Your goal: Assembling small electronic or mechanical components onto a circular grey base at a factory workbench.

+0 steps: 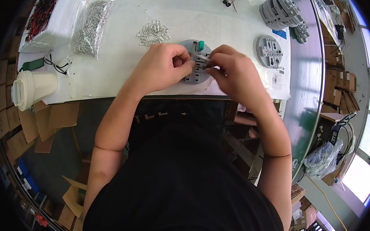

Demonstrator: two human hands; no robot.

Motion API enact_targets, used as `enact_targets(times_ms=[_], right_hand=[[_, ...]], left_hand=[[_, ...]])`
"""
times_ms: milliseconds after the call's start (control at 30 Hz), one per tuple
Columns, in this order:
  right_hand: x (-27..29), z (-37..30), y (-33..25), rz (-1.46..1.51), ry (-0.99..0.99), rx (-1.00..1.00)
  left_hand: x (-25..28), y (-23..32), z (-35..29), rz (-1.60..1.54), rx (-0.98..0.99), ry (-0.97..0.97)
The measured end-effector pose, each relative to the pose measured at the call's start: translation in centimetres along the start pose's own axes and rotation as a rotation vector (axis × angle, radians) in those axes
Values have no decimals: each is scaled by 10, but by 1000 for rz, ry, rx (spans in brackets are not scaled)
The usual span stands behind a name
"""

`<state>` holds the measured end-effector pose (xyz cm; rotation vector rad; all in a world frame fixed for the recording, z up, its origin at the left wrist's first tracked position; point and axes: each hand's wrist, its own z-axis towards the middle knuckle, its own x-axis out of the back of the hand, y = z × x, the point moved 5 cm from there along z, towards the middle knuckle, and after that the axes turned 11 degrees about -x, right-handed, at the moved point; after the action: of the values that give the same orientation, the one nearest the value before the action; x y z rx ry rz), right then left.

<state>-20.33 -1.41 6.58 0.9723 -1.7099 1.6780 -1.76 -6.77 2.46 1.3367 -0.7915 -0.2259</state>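
The grey disc (201, 78) lies on the tabletop (107, 76) between left fingers (186, 68) and right fingers (219, 60), probably so both reach its middle. Both sets are bent; whether they pinch anything, I cannot tell. Clips (153, 32) lie beyond the left fingers, likely kept handy.

Round grey disc (199, 75), slotted, flat on table (107, 76)

- Single fisheye on the head, above the fingers (186, 69) and toward the body from them.
- Faces steeply down, upright; black shirt (181, 178) below the fingers.
- About arm's length off, fingers above centre.
- Wide: the table's (190, 15) edge well right of them bows.
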Motion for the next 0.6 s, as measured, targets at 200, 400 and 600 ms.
enact_targets(times_ms=[200, 400, 600], right_hand=[[10, -24, 14, 861, -317, -522], [2, -34, -8, 1282, -261, -363], [9, -34, -12, 1175, -158, -181]], left_hand=[[21, 25, -18, -360, -166, 52], [34, 57, -29, -351, -353, 33], [31, 73, -31, -312, -395, 84]])
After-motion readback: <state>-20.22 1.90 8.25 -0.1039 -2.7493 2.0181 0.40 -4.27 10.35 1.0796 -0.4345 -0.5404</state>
